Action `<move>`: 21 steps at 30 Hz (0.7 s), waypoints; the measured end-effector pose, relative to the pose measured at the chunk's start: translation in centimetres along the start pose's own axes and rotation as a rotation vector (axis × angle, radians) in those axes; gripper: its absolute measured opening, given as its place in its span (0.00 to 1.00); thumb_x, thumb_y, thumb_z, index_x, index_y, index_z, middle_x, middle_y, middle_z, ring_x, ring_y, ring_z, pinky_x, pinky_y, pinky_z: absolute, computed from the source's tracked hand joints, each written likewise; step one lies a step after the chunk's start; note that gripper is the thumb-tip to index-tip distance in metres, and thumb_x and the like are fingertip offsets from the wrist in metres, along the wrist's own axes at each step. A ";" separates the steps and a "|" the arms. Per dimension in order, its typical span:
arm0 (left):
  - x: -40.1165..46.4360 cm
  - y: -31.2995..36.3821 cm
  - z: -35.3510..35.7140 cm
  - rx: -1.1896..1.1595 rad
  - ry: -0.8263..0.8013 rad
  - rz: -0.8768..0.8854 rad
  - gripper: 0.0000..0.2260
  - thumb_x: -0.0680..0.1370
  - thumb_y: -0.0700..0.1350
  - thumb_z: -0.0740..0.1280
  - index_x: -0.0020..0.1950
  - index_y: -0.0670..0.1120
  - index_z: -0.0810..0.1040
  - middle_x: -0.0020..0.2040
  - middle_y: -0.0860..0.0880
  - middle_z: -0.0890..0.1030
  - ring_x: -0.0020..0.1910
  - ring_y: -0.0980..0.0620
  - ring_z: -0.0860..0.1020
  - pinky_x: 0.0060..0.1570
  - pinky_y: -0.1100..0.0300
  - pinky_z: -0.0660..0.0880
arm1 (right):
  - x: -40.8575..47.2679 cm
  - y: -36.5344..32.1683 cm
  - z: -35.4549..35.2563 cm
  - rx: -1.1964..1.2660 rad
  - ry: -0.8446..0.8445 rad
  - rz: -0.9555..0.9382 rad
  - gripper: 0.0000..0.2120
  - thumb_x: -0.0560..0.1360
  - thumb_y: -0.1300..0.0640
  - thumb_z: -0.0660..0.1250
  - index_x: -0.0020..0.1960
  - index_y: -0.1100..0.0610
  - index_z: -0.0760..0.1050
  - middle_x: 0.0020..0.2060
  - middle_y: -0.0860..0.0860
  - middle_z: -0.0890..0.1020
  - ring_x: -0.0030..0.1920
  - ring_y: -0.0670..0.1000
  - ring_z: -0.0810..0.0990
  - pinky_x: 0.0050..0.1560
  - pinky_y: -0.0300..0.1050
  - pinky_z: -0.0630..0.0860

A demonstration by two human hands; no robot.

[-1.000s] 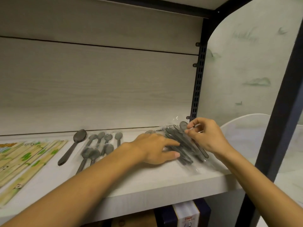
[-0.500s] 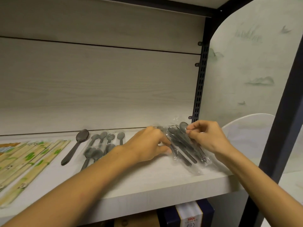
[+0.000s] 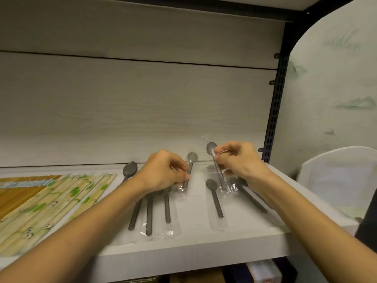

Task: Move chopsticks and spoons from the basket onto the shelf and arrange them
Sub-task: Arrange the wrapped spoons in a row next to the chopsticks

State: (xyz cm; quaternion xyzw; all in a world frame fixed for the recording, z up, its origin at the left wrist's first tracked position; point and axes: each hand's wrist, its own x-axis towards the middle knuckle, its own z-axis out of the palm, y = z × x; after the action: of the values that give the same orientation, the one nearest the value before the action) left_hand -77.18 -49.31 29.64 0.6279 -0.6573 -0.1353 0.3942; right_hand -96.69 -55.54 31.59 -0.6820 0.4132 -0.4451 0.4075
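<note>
Split from the single heap of a second before, the wrapped spoons lay spread along the shelf, left hand pinching one grey spoon, right hand pinching another, so arranging was underway.

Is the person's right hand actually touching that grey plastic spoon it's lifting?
Touching. The head view shows the right hand pinching the wrapped grey plastic spoon just below its bowl.

chopsticks at shelf left, spoons right of them, basket beyond shelf's right end
</note>
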 end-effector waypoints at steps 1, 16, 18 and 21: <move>0.0 -0.3 -0.4 -0.016 0.003 -0.023 0.06 0.68 0.40 0.78 0.43 0.46 0.84 0.35 0.51 0.83 0.29 0.62 0.77 0.36 0.71 0.72 | 0.4 -0.2 0.6 -0.004 -0.009 -0.005 0.06 0.73 0.68 0.68 0.49 0.61 0.79 0.36 0.56 0.80 0.29 0.51 0.77 0.29 0.41 0.75; 0.2 -3.6 -1.7 -0.184 0.334 -0.172 0.12 0.70 0.36 0.72 0.47 0.52 0.80 0.37 0.52 0.77 0.35 0.50 0.77 0.42 0.54 0.77 | 4.0 2.8 5.7 -0.342 -0.019 -0.047 0.10 0.71 0.50 0.74 0.43 0.55 0.78 0.33 0.49 0.79 0.30 0.48 0.74 0.30 0.38 0.69; 0.2 -3.6 -1.5 -0.152 0.338 -0.173 0.12 0.70 0.37 0.72 0.46 0.53 0.79 0.37 0.53 0.77 0.34 0.51 0.76 0.42 0.55 0.77 | 3.8 2.8 5.9 -0.381 -0.050 -0.069 0.13 0.74 0.44 0.70 0.42 0.55 0.79 0.32 0.50 0.79 0.30 0.48 0.76 0.28 0.37 0.71; 0.2 -3.6 -1.3 -0.120 0.329 -0.170 0.13 0.70 0.37 0.73 0.45 0.54 0.79 0.36 0.54 0.77 0.33 0.53 0.75 0.37 0.61 0.75 | 4.1 3.1 5.4 -0.353 -0.051 -0.096 0.09 0.76 0.49 0.67 0.39 0.51 0.79 0.36 0.51 0.82 0.38 0.54 0.82 0.43 0.49 0.81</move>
State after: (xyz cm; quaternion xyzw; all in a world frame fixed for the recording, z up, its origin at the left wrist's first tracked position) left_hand -73.69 -49.73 28.18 0.6701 -0.5195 -0.1023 0.5202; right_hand -91.16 -59.29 28.38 -0.7729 0.4414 -0.3672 0.2700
